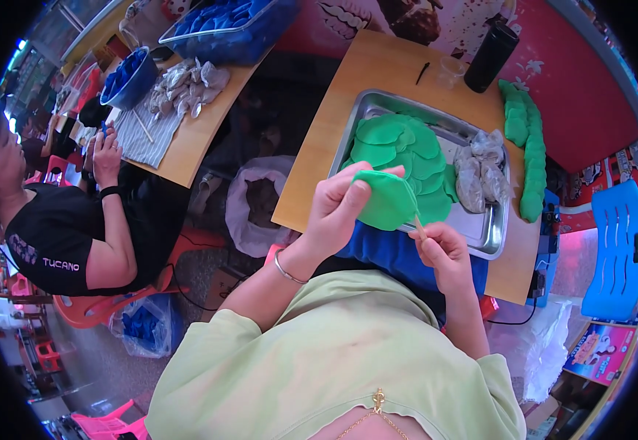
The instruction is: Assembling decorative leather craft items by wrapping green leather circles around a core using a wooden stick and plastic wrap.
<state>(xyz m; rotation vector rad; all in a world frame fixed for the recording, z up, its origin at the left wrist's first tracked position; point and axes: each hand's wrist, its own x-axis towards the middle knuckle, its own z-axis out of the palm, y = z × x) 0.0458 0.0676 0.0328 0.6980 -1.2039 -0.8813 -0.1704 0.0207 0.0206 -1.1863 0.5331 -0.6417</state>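
Observation:
My left hand (336,209) pinches a round, flat green fabric-like piece (386,199) between thumb and fingers, above the near side of a metal tray (496,238). In my right hand (444,257) is a thin wooden stick (419,229), its tip against the right edge of that green piece. A heap of similar green rounds (400,147) overlaps in the tray. Beside the heap, at the tray's right, lie several small clear bags with greyish contents (473,183). Whether the stick goes inside the piece cannot be made out.
Along the table's right side runs a row of stacked green pieces (532,165). A black tumbler (491,57) and a short dark stick (422,72) are farther back. A pink-lined sack (242,213) stands left of the table. Another person (70,227) works at the left table.

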